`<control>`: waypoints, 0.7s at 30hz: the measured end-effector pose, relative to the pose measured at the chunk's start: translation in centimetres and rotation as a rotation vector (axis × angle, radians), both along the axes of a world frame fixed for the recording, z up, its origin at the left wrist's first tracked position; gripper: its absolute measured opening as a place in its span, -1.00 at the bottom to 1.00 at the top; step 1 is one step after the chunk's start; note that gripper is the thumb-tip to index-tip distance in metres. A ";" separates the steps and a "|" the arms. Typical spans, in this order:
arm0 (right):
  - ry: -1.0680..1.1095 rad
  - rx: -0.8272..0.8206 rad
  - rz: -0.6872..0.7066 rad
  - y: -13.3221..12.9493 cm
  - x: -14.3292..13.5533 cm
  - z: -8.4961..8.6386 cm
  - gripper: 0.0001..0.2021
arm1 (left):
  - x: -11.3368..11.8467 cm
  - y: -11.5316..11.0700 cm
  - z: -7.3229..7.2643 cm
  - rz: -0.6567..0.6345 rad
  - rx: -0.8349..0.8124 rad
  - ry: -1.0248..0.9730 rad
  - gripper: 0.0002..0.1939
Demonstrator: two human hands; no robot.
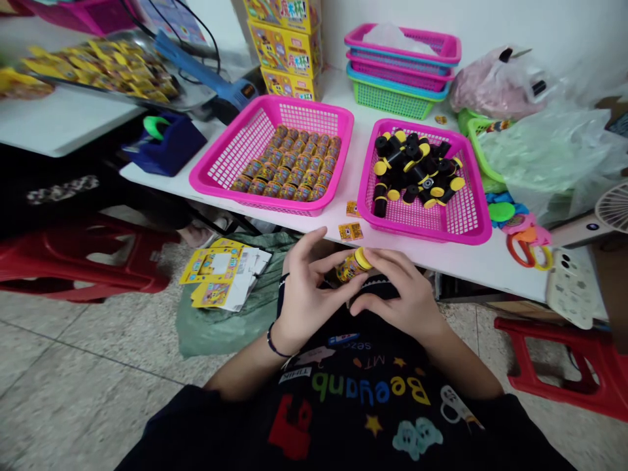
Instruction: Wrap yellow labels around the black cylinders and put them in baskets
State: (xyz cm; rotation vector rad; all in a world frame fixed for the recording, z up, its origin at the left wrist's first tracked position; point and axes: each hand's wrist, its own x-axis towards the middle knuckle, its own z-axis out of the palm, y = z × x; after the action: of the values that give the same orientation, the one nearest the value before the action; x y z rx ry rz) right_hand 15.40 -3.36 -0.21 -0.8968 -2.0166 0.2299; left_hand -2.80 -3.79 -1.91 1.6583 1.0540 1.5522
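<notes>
Between my two hands, just off the table's front edge, is a small yellow-capped bottle with a colourful label round it. My left hand grips its body between thumb and fingers. The fingertips of my right hand touch the yellow cap, with the thumb held apart below. Ahead on the right, a pink basket holds black bottles with yellow caps, loosely heaped. Another pink basket, further left, holds rows of labelled bottles standing close together. Small yellow label pieces lie at the table edge.
A blue tape dispenser and a blue heat-gun-like tool sit left. Yellow boxes and stacked baskets stand behind. A phone, scissors and a fan are right. Red stools flank the table.
</notes>
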 end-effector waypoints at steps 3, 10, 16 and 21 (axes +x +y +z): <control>-0.062 0.110 -0.026 0.1 -0.7 -0.6 -0.40 | 0.0 0.3 0.7 -0.120 -0.209 -0.157 -0.06; 0.012 0.339 0.022 0.4 -1.4 -1.4 -0.45 | -0.2 2.3 1.9 -0.714 -0.412 -0.150 -0.19; -0.070 0.463 0.019 0.8 -0.8 -1.0 -0.54 | 0.7 2.2 2.2 -0.614 -0.377 -0.010 -0.19; -0.140 0.478 -0.018 1.2 -0.7 -1.0 -0.61 | 1.7 1.8 2.9 -0.400 -0.310 -0.054 -0.20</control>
State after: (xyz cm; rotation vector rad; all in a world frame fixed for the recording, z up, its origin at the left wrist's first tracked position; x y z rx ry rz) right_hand 14.68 -2.20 -1.19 -0.6381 -2.0623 -0.3237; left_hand -1.08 -1.98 0.97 1.4918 0.8230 1.1075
